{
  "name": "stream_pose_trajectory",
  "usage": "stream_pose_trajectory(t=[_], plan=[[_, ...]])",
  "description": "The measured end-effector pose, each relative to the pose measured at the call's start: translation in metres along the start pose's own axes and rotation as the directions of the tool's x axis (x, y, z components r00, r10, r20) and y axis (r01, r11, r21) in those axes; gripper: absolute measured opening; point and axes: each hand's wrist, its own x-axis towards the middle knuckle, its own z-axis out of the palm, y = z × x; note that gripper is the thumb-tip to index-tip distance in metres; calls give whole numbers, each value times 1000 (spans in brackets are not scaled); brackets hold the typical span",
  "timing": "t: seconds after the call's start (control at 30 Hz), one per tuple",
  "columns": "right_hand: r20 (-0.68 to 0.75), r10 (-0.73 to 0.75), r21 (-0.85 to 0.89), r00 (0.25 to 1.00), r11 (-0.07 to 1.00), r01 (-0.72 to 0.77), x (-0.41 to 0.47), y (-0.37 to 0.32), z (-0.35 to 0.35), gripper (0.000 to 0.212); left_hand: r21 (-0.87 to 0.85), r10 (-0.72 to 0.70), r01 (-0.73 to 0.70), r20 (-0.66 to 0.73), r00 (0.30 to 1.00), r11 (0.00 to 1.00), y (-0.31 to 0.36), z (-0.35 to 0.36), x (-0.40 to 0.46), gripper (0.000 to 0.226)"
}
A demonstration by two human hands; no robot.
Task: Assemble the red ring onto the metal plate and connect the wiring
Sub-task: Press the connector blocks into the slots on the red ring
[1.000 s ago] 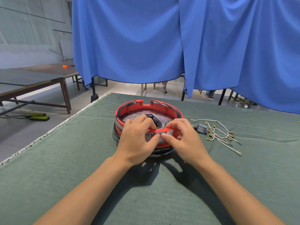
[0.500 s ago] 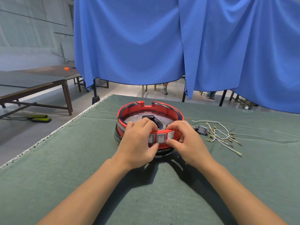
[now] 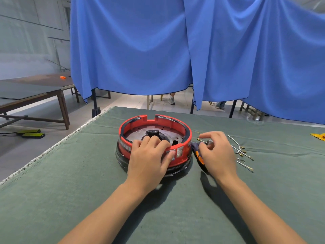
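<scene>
Both forearms extend forward, bare, converging slightly. The left hand [image 3: 149,159] lies palm down, fingers curled over a rim, thumb pressed against its near outer face. The right hand [image 3: 217,153] is held to the right of the left hand, apart from it, fingers bent, fingertips pinching a small object.

Green cloth surface [image 3: 70,182], frayed left edge. Blue curtain [image 3: 140,50] hangs behind. Wooden tables [image 3: 35,90] far left, small orange object [image 3: 62,77] on one. Yellow-black devices [image 3: 32,133] on floor. Yellow scrap [image 3: 319,136] far right.
</scene>
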Motion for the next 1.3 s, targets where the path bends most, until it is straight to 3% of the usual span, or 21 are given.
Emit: stream_pose_trajectory(t=[0.2,0.43,0.9,1.0,1.13,1.2,1.3], plan=[[102,249,-108,963,965,-238,12,42,1,38,69,-13,7,77,997,998,3,0,1,36],[235,315,-252,920,933,-256,29,48,5,52,52,16,-22,124,992,998,2,-5,3,38],[100,268,-419,958,885,-204,33,54,10,24,42,17,-21,89,996,999,-1,0,4,34],[-37,243,-295,969,924,-243,31,54,8,4,41,17,-20,80,997,999,-1,1,4,34],[-122,245,-152,962,953,-262,26,53,2,4,42,19,-22,80,997,999,-1,1,3,34],[-140,296,52,945,955,-291,23,49,-3,6,36,19,-22,77,997,999,0,0,2,35],[-116,407,360,906,868,-343,17,39,-11,11,25,16,-17,70,997,1000,0,0,3,34]])
